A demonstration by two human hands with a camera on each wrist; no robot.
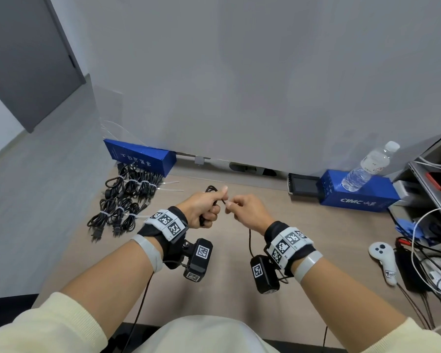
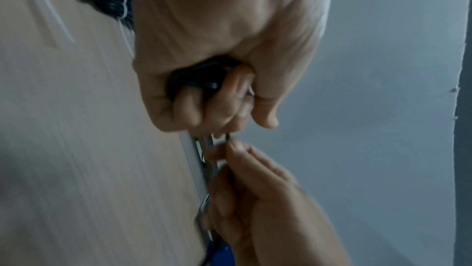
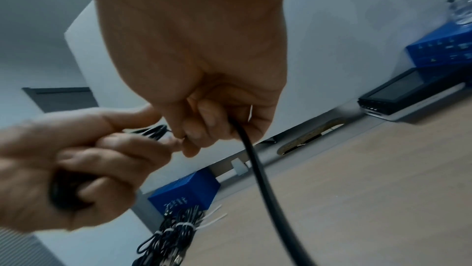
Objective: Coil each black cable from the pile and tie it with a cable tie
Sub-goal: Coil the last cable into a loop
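Observation:
My left hand is curled in a fist round a coiled black cable; its loops stick out above the thumb and its lower bend shows under the fingers. My right hand meets it, fingertips pinching the cable's strand just beside the left thumb. A length of black cable runs down out of my right hand's curled fingers. Several coiled bundles bound with white ties lie at the desk's far left. Loose white cable ties lie beside them.
A blue box leans at the back left. Another blue box carries a water bottle. A black device sits next to it. A white controller and tangled wires crowd the right edge. A grey partition closes the back.

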